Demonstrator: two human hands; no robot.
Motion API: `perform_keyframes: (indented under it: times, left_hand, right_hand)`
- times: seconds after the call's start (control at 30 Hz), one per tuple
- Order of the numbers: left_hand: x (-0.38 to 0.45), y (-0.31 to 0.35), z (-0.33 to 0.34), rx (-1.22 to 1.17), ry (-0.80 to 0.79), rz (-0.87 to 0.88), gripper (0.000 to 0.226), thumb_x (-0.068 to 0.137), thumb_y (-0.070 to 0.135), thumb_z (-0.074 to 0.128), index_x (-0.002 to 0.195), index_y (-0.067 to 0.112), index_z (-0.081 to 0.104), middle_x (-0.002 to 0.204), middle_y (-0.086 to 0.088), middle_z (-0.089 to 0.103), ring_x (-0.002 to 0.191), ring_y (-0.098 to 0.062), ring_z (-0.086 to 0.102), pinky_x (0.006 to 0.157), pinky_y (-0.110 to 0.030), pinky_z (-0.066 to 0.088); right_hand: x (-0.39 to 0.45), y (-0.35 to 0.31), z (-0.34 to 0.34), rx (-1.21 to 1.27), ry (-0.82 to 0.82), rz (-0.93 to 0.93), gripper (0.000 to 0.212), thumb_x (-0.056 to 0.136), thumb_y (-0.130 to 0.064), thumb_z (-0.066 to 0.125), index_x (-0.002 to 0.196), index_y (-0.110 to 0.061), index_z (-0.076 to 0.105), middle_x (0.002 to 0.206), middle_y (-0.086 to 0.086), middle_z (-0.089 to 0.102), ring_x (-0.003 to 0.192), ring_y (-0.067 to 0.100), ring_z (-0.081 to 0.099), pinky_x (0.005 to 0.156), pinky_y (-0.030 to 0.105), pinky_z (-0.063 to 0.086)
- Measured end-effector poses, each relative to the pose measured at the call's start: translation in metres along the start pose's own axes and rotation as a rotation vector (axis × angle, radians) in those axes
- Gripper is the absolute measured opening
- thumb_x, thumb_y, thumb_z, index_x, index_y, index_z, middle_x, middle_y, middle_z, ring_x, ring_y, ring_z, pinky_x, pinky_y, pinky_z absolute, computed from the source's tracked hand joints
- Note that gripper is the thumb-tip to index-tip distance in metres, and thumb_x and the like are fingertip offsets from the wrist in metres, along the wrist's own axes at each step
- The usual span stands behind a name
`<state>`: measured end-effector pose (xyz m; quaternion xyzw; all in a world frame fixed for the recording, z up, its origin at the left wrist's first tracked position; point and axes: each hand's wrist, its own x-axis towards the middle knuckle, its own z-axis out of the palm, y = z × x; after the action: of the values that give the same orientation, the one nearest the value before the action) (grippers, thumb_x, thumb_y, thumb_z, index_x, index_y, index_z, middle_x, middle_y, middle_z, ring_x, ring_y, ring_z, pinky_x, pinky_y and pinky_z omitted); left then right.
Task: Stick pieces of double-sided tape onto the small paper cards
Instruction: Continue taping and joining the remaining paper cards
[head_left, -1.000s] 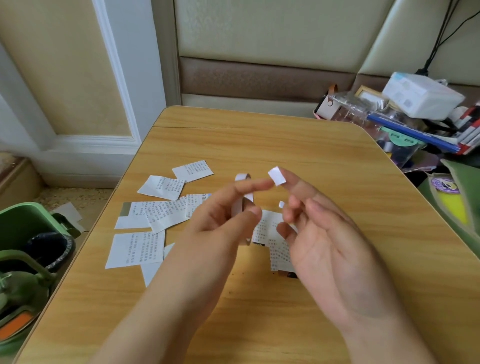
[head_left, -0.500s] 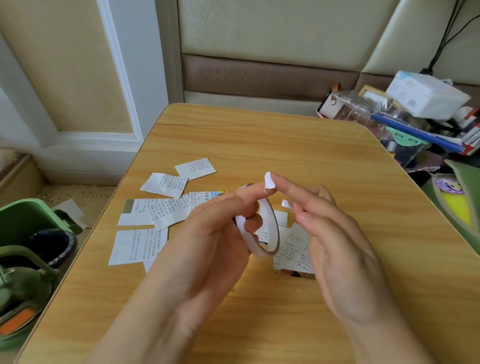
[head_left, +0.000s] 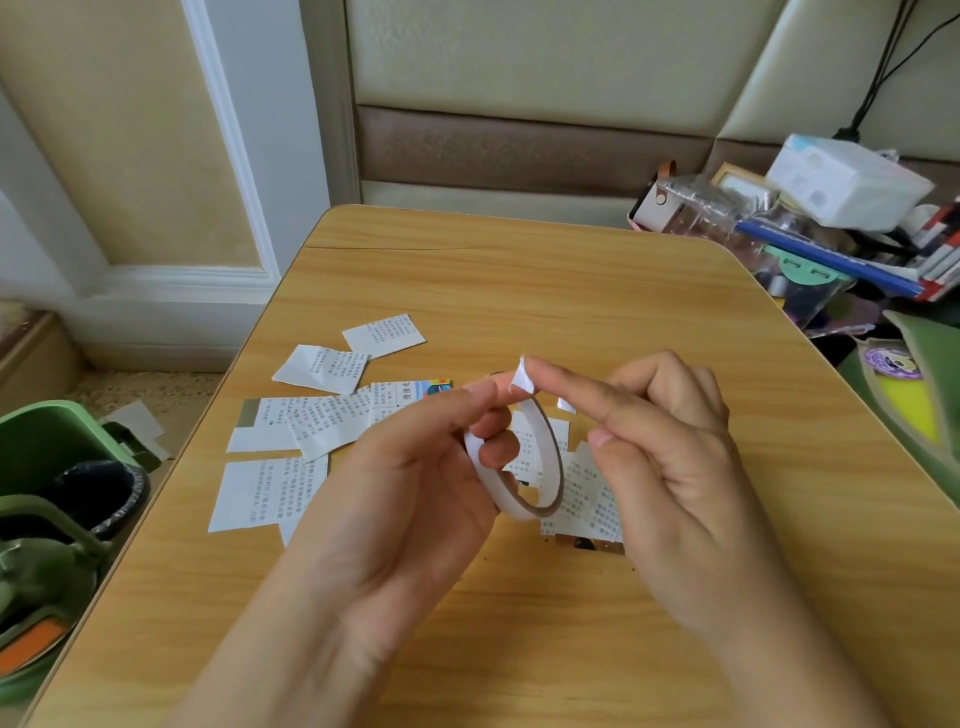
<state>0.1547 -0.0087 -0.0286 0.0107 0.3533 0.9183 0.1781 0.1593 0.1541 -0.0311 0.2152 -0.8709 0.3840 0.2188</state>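
- Left hand (head_left: 415, 467): raised above the table (head_left: 519, 270), fingers curled through and around the tape roll (head_left: 524, 462). The roll stands on edge in this grip, its open ring facing the camera.
- Right hand (head_left: 670, 447): raised just beside the left. The extended index finger meets the left thumb at the top of the roll; the remaining fingers are curled inward.
- Tape piece (head_left: 519, 376): a small white tab, held where the right index fingertip and the left thumb tip come together, directly above the roll. Whether it is attached to the roll cannot be determined.
- A second small white scrap (head_left: 566, 405) shows beside the right index finger; its attachment cannot be determined.
- Paper cards (head_left: 322, 421): printed white slips lie flat on the table, overlapping in a loose group to the left of the hands. Further cards (head_left: 587, 499) lie below the roll, partly hidden by both hands.
- Green bin (head_left: 47, 452): located on the floor, left of the table.
- Clutter pile (head_left: 810, 223): boxes and books, off the table's far right corner.
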Motion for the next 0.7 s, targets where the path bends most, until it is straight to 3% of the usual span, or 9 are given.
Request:
perform_keyframes:
  times: [0.33, 0.7]
  left_hand:
    - [-0.0011, 0.0019, -0.0018, -0.020, 0.005, 0.004, 0.032, 0.050, 0.018, 0.083, 0.078, 0.006, 0.074, 0.069, 0.002, 0.048, 0.060, -0.009, 0.045, 0.066, -0.026, 0.036]
    - [-0.0014, 0.0042, -0.0025, -0.096, 0.005, 0.030, 0.035, 0.048, 0.022, 0.084, 0.077, 0.005, 0.073, 0.069, 0.000, 0.046, 0.059, -0.010, 0.045, 0.071, -0.027, 0.030]
  right_hand:
    - [-0.0002, 0.0060, -0.0019, -0.280, 0.037, -0.082, 0.057, 0.088, -0.011, 0.040, 0.132, -0.045, 0.046, 0.085, -0.010, 0.043, 0.087, 0.011, 0.039, 0.086, 0.030, 0.029]
    - [0.0003, 0.0071, 0.0017, -0.346, 0.050, -0.100, 0.061, 0.084, -0.011, 0.042, 0.135, -0.045, 0.041, 0.086, -0.011, 0.043, 0.087, 0.012, 0.039, 0.087, 0.031, 0.029]
